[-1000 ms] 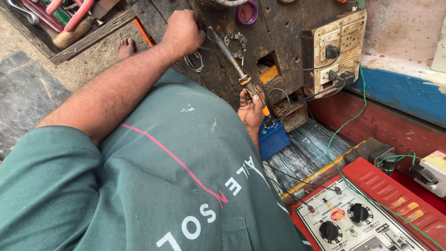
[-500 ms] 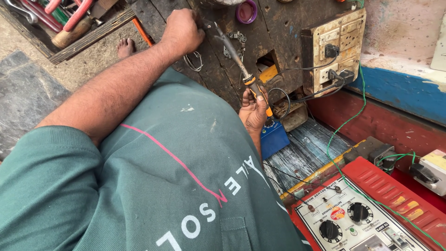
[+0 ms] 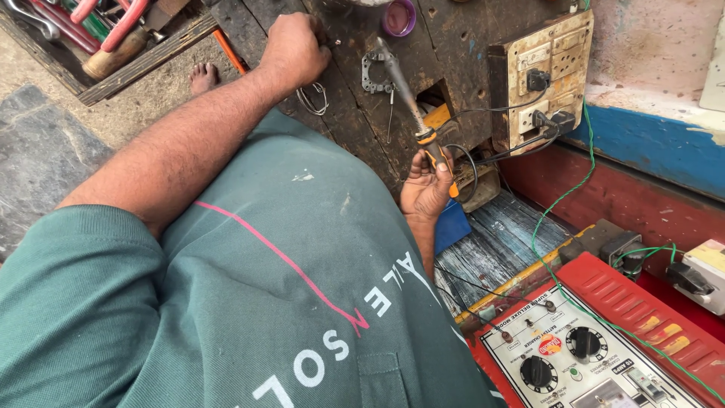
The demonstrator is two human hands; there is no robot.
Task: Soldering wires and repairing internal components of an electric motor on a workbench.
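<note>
Left hand point(image 3: 293, 47) closed, contents hidden beneath knuckles. Soldering iron point(image 3: 411, 106) handle partly covered by right hand point(image 3: 424, 193). Red meter box point(image 3: 596, 355) cut by bottom edge. Tool tray point(image 3: 98, 30) cropped at top.

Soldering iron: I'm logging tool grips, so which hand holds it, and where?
The right hand grips the soldering iron by its orange-and-black handle, tip pointing away.

Green short-sleeved shirt point(image 3: 302, 249) with white lettering, pink line.
</note>
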